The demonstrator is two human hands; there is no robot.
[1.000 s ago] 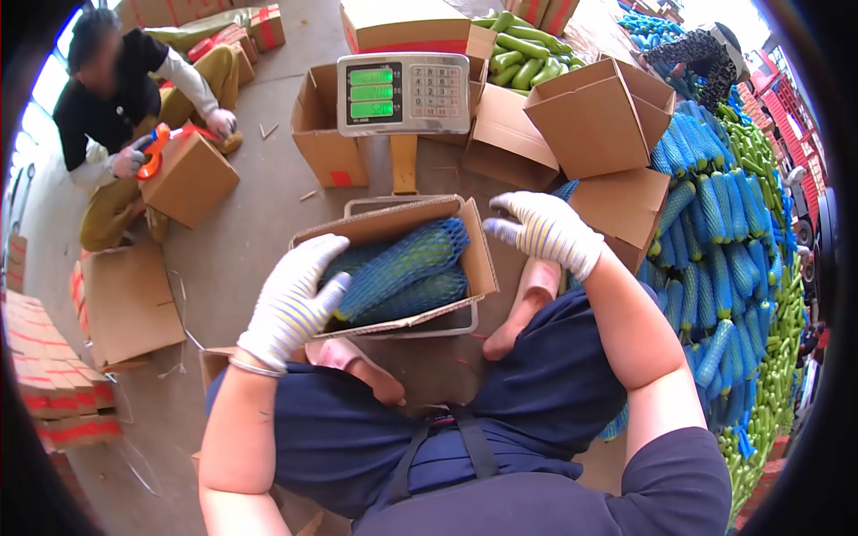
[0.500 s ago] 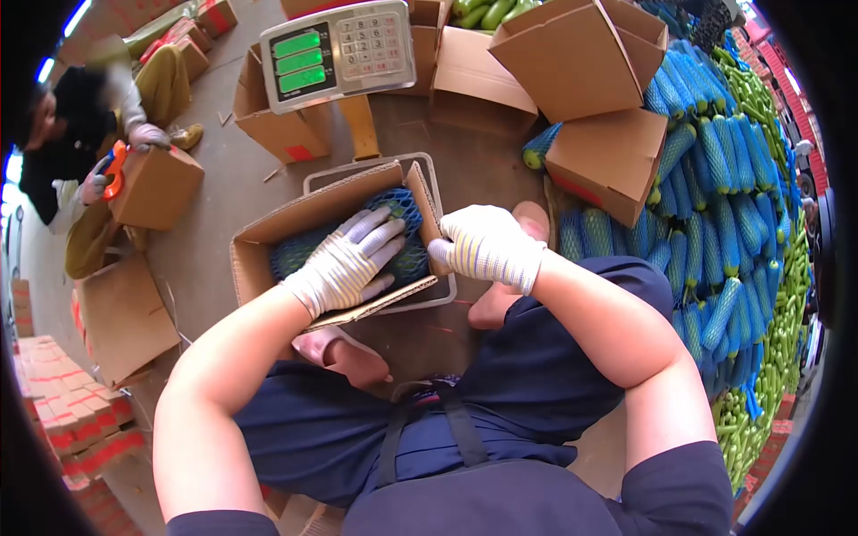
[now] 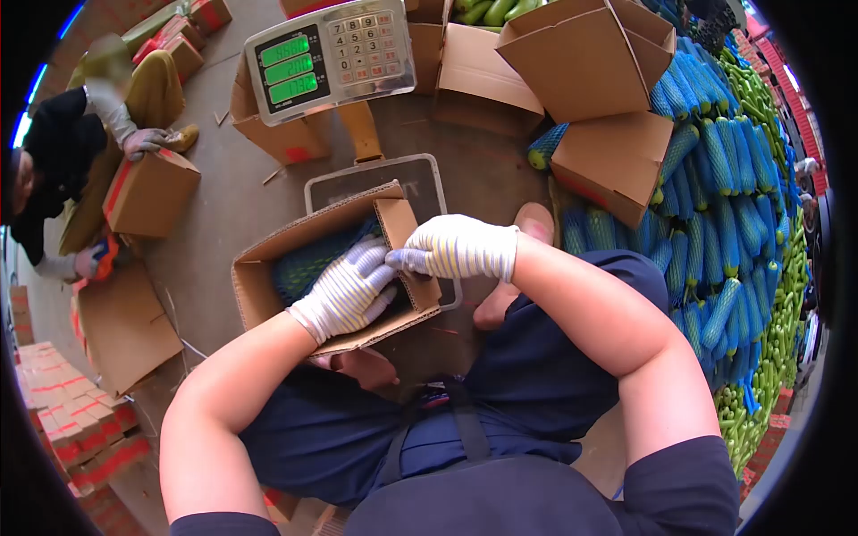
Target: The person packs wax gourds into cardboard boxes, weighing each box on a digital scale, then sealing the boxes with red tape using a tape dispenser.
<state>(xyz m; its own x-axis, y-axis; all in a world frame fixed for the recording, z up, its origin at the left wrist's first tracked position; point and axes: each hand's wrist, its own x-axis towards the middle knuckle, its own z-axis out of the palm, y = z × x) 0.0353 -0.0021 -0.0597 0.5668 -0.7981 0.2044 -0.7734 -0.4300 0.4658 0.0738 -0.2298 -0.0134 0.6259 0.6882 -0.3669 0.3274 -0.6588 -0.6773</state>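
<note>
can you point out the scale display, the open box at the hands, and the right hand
scale display [image 3: 327, 59]: head view, middle of its front face
open box [image 3: 257, 295]: head view, inner wall at the picture's left
right hand [image 3: 458, 247]: head view, back of the striped glove

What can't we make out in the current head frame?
All in the head view:
How many netted vegetables are in the box: left grip and walls cover some.
Whether the left grip holds anything: palm side hidden by its own back.
Top line of the scale display: blurred.
Orange tool's full shape: blurred, small.
Loose green vegetables: cut off by top edge.
</note>
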